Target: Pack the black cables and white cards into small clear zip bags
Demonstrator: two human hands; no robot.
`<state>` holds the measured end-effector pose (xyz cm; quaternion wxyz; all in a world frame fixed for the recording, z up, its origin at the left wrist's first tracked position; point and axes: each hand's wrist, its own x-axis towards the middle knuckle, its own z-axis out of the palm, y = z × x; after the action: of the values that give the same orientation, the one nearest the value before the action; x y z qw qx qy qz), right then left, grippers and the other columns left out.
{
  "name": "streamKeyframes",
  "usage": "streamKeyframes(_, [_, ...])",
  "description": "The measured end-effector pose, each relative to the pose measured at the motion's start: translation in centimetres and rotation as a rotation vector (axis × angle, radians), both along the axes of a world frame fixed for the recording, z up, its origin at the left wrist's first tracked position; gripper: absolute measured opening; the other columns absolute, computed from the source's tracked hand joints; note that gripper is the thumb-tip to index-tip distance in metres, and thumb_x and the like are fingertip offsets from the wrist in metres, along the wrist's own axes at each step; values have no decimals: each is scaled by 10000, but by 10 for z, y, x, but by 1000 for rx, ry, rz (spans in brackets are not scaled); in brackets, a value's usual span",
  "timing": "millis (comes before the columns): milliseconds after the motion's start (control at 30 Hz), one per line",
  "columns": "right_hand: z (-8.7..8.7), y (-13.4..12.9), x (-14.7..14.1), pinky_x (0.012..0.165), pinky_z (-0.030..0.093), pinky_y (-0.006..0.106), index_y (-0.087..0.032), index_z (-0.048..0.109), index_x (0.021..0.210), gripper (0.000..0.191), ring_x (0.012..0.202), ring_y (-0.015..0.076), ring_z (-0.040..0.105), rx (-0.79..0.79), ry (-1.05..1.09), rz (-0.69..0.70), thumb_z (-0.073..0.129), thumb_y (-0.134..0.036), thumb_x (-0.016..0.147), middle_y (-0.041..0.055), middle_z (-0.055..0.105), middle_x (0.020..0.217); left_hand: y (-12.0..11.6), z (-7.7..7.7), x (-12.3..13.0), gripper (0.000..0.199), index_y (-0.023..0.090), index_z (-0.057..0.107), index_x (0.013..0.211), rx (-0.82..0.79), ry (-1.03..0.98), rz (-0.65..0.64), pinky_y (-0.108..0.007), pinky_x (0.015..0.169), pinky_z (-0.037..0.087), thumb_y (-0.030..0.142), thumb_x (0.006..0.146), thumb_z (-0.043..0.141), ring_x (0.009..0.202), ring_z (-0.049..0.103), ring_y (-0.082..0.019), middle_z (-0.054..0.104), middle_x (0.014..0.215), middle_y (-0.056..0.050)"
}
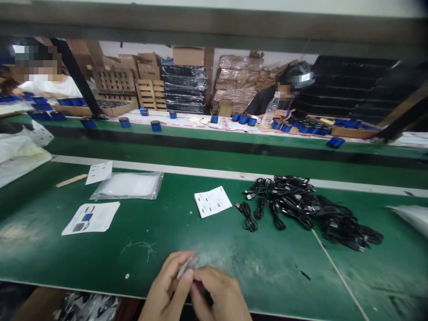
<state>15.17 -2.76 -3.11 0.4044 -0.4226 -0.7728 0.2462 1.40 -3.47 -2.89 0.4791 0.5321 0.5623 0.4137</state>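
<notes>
Both hands meet at the near table edge — the left hand (169,285) pinching a blurred thin clear item (186,266), the right hand (220,296) curled against it — black cables (301,205) lying beyond the right hand.

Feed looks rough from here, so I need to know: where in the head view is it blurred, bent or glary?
Head view: the left hand and right hand are motion-smeared, as is the small thin item pinched between them; the frame edges bow, curving the green table and overhead beam; soft glare whitens the plastic bag; the cable pile stays fairly sharp.
</notes>
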Motion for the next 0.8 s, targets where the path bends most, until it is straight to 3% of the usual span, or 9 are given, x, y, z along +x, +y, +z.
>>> streamKeyframes(67, [2,-2,5,606,487,175,-205,626,923,230,645,129,661,-56,-22,56,495,-77,784,1,702,779,8,6,2,320,202,674,923,28,103,-90,-224,802,492,410,911,431,883,636,-186,664,910,-46])
streamKeyframes(133, [9,-2,13,650,497,208,-202,624,920,178,696,146,645,-2,-44,13,509,-105,826,17,685,806,13,9,-2,321,205,675,819,76,186,-135,-201,693,486,367,918,417,730,621,-158,604,747,-6])
streamKeyframes(233, [22,3,26,760,505,296,-175,596,1056,238,882,207,621,53,-129,-91,514,-109,842,83,660,976,15,9,-10,242,210,665,850,38,263,-208,-194,609,472,349,887,471,635,601,-141,572,698,18])
streamKeyframes(300, [29,7,32,777,507,317,-172,550,1167,376,900,214,631,-25,-135,-41,483,-52,817,79,677,996,15,9,-12,212,215,626,970,-38,269,-261,-193,597,480,346,862,499,626,618,-143,621,717,21])
streamKeyframes(367, [33,10,35,744,510,303,-194,547,1173,431,820,193,657,-149,-83,52,445,-11,797,27,713,883,15,10,-12,244,223,565,1056,-74,261,-262,-189,575,481,336,850,500,593,624,-140,642,690,40])
streamKeyframes(533, [28,11,36,686,476,259,-222,520,1099,401,706,157,653,-470,44,63,497,-7,761,-37,686,731,19,14,-15,196,237,582,998,3,418,-271,-176,592,487,290,814,537,605,637,-137,657,657,54])
streamKeyframes(667, [19,9,35,689,432,256,-231,446,984,355,684,143,625,-578,207,-43,531,-3,725,-68,659,696,16,16,-19,215,253,607,983,232,614,-84,-202,712,502,342,788,603,815,660,-170,683,903,-2])
streamKeyframes(733, [16,9,34,709,410,264,-236,407,918,330,690,140,616,-598,292,-99,542,-11,719,-76,656,684,9,18,-16,144,261,631,849,369,633,43,-206,728,493,391,786,618,793,652,-172,674,870,1])
streamKeyframes(800, [14,9,32,713,398,269,-242,379,864,330,690,141,610,-619,357,-135,558,-15,706,-78,662,680,1,21,-9,151,269,639,743,390,560,61,-180,667,491,413,785,622,663,646,-146,673,734,26])
